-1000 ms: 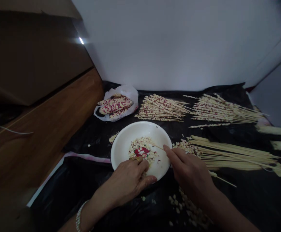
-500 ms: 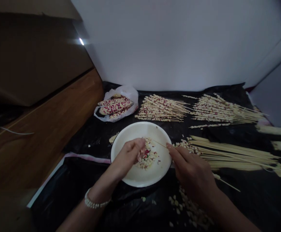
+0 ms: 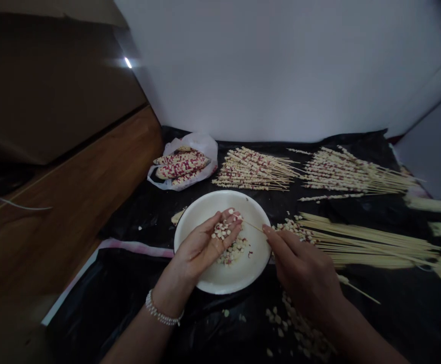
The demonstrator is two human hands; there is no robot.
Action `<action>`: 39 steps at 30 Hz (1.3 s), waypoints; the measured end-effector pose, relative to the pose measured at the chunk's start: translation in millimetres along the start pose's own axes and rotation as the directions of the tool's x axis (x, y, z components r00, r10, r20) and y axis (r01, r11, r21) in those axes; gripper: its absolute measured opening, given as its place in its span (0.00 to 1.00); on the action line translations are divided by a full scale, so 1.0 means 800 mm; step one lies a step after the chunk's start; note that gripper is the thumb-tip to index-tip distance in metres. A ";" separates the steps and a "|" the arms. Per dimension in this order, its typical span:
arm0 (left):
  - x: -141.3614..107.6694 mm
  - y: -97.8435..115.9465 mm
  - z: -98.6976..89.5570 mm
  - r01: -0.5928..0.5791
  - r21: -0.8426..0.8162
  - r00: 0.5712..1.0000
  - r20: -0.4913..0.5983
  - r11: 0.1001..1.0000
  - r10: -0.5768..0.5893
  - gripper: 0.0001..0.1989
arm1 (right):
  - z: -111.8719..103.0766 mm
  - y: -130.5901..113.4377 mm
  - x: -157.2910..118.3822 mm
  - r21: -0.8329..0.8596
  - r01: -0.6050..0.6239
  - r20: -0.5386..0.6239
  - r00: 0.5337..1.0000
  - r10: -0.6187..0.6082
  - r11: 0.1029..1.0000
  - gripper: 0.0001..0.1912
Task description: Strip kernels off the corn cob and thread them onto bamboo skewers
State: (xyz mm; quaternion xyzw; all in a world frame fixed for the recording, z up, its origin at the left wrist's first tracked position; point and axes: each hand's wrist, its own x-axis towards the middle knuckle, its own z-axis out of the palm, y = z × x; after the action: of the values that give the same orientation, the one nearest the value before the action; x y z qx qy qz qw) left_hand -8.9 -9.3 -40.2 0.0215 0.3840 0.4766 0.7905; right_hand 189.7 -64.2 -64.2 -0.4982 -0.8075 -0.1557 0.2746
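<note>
White-and-red kernels [image 3: 221,232] lay in your left hand [image 3: 200,250], which had turned palm-up over the bowl [image 3: 224,283], fingers loosely open; that brought them near the tip of the thin stick [image 3: 254,226] your right hand [image 3: 307,268] pinched in its fingers.

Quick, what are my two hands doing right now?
Left hand: open, palm up, kernels in it.
Right hand: closed, pinching a thin stick.

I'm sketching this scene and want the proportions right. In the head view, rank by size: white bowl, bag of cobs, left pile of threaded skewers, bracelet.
Largest: white bowl
Middle: bag of cobs and left pile of threaded skewers, too alike to rank
Smallest: bracelet
</note>
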 end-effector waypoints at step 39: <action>-0.009 -0.017 -0.002 -0.156 0.149 0.988 0.010 0.976 0.157 0.07 | 0.000 -0.003 -0.006 0.056 0.037 -0.064 0.997 -0.034 0.998 0.19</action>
State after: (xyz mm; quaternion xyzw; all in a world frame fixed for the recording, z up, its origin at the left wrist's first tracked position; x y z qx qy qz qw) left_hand -2.1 -23.1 -42.5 0.1103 0.4165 0.5073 0.7464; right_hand 189.0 -68.9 -66.6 -0.4706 -0.8113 -0.1532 0.3112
